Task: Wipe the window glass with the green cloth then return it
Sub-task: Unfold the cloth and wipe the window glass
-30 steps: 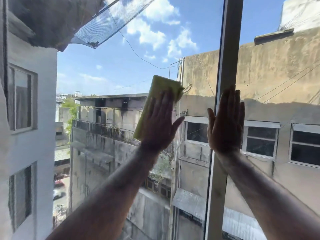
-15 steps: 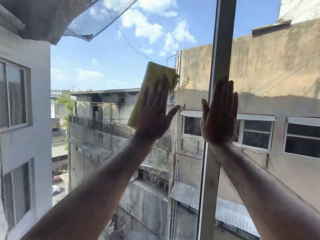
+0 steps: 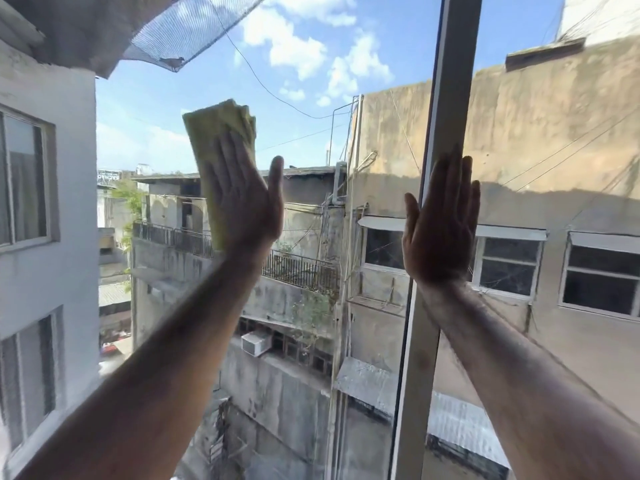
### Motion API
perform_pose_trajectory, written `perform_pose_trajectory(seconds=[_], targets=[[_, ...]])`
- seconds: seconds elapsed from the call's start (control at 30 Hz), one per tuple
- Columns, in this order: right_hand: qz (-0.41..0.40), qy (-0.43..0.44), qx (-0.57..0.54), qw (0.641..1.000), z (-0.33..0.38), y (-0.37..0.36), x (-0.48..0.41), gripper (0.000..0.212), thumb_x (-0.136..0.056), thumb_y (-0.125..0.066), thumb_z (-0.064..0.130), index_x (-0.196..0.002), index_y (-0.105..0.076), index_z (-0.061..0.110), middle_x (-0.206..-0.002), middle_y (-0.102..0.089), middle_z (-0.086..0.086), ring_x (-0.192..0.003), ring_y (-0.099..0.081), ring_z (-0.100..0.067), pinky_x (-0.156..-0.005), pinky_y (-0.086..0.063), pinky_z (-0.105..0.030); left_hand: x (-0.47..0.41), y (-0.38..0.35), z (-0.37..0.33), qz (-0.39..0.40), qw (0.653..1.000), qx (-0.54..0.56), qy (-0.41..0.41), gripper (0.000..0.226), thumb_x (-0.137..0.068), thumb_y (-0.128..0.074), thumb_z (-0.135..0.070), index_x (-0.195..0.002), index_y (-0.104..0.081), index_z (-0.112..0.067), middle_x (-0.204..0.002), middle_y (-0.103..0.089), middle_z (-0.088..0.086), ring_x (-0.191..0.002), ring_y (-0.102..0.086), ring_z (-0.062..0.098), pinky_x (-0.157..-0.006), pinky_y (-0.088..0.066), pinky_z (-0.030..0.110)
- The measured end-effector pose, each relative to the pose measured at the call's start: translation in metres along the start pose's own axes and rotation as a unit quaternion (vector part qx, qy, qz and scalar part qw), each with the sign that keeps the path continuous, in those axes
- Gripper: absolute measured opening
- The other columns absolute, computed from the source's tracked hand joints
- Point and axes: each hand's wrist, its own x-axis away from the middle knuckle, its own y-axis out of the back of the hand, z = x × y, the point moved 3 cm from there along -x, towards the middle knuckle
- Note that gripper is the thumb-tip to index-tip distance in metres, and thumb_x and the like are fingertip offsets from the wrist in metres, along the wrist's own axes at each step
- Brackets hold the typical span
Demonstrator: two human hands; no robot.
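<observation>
Head view, looking out through a tall window. A pale vertical frame bar (image 3: 446,133) runs top to bottom, right of centre; all places here are given from it.

Well left of the bar, the left hand (image 3: 242,199) lies flat on the glass (image 3: 311,81), fingers straight and together, thumb spread out toward the bar. It presses a folded green cloth (image 3: 216,133) against the pane. The cloth sticks out above the fingertips and along the hand's far edge, away from the bar.

The right hand (image 3: 438,223) is open and flat, holding nothing, fingers together and pointing up. It rests across the bar itself, thumb on the bar's left side.

Both bare forearms reach up from the lower corners.

Beyond the glass, weathered concrete buildings (image 3: 554,140) stand on either side of the bar under blue sky with clouds.
</observation>
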Motion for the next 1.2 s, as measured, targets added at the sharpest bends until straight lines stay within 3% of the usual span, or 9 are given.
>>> perform_pose_trajectory(seconds=[0.07,0.23,0.33,0.47,0.57,0.73,0.97,1.07,1.2], targets=[[-0.010,0.001,-0.002,1.000,0.000,0.000,0.000,0.062,-0.115,-0.028,0.037,-0.164,-0.016,0.000,-0.174,-0.016,-0.018,-0.163,-0.014,-0.032,-0.131,-0.020,-0.052,0.013,-0.011,-0.045,0.011,0.990,0.003,-0.143,0.084,-0.104,-0.015,-0.065,-0.163,-0.011,-0.005,-0.172,-0.005,0.013,-0.161,-0.006,0.027,-0.129,-0.013,0.052],[-0.021,0.002,-0.009,1.000,-0.001,0.001,-0.001,0.060,-0.115,-0.026,0.035,-0.163,-0.019,0.000,-0.172,-0.020,-0.019,-0.162,-0.018,-0.033,-0.130,-0.022,-0.053,0.129,-0.035,-0.036,0.109,0.860,-0.040,-0.497,0.087,-0.101,-0.037,-0.069,-0.159,-0.030,-0.005,-0.169,-0.025,0.014,-0.158,-0.019,0.030,-0.125,-0.023,0.054],[-0.016,0.002,-0.018,1.000,0.000,0.002,-0.001,0.060,-0.115,-0.029,0.035,-0.163,-0.017,0.000,-0.173,-0.018,-0.019,-0.162,-0.016,-0.033,-0.131,-0.020,-0.052,0.134,-0.025,0.033,0.086,0.887,-0.051,-0.451,0.083,-0.101,-0.043,-0.064,-0.157,-0.034,-0.004,-0.167,-0.028,0.017,-0.156,-0.025,0.032,-0.120,-0.033,0.058],[-0.008,-0.003,-0.018,1.000,0.000,0.001,-0.001,0.063,-0.115,-0.030,0.037,-0.164,-0.015,0.001,-0.174,-0.016,-0.019,-0.163,-0.014,-0.031,-0.131,-0.019,-0.052,0.057,-0.009,0.074,0.034,0.989,-0.046,-0.138,0.084,-0.104,-0.022,-0.064,-0.162,-0.013,-0.004,-0.171,-0.013,0.018,-0.160,-0.011,0.030,-0.128,-0.018,0.056],[-0.007,-0.001,-0.011,1.000,-0.001,0.000,-0.001,0.063,-0.115,-0.030,0.037,-0.164,-0.016,0.000,-0.173,-0.016,-0.019,-0.163,-0.013,-0.032,-0.131,-0.020,-0.053,-0.010,0.000,0.034,0.006,1.000,0.009,0.003,0.085,-0.103,-0.008,-0.066,-0.163,-0.005,-0.006,-0.173,-0.006,0.015,-0.161,-0.004,0.027,-0.129,-0.013,0.054],[-0.009,-0.002,-0.008,1.000,-0.002,-0.001,-0.001,0.063,-0.114,-0.030,0.037,-0.164,-0.016,0.001,-0.173,-0.016,-0.019,-0.162,-0.014,-0.031,-0.131,-0.021,-0.053,0.000,-0.013,-0.060,0.039,0.984,0.006,-0.172,0.091,-0.102,-0.023,-0.070,-0.163,-0.010,-0.004,-0.173,-0.008,0.013,-0.161,-0.004,0.027,-0.129,-0.010,0.051],[-0.005,-0.007,-0.008,1.000,0.002,0.001,-0.002,0.062,-0.115,-0.030,0.037,-0.164,-0.016,0.002,-0.174,-0.017,-0.018,-0.162,-0.014,-0.031,-0.131,-0.021,-0.052,0.079,-0.015,-0.042,0.052,0.963,-0.046,-0.261,0.098,-0.097,-0.034,-0.076,-0.158,-0.030,0.000,-0.168,-0.028,0.018,-0.156,-0.026,0.032,-0.124,-0.024,0.054],[-0.003,-0.007,-0.010,1.000,0.001,0.002,-0.002,0.062,-0.115,-0.029,0.036,-0.164,-0.015,0.001,-0.174,-0.016,-0.018,-0.162,-0.014,-0.031,-0.131,-0.019,-0.052,0.053,0.005,-0.046,0.010,0.960,-0.012,-0.280,0.059,-0.107,-0.041,-0.050,-0.140,-0.058,-0.004,-0.145,-0.059,0.015,-0.127,-0.060,0.028,-0.104,-0.049,0.045],[-0.009,-0.007,-0.004,1.000,0.001,0.002,-0.001,0.061,-0.115,-0.031,0.035,-0.163,-0.016,0.001,-0.173,-0.018,-0.019,-0.162,-0.016,-0.032,-0.132,-0.019,-0.051,0.014,0.021,-0.051,0.011,0.949,0.026,-0.315,0.028,-0.091,-0.063,-0.008,-0.117,-0.071,-0.004,-0.125,-0.070,0.010,-0.111,-0.069,0.024,-0.093,-0.060,0.043]])
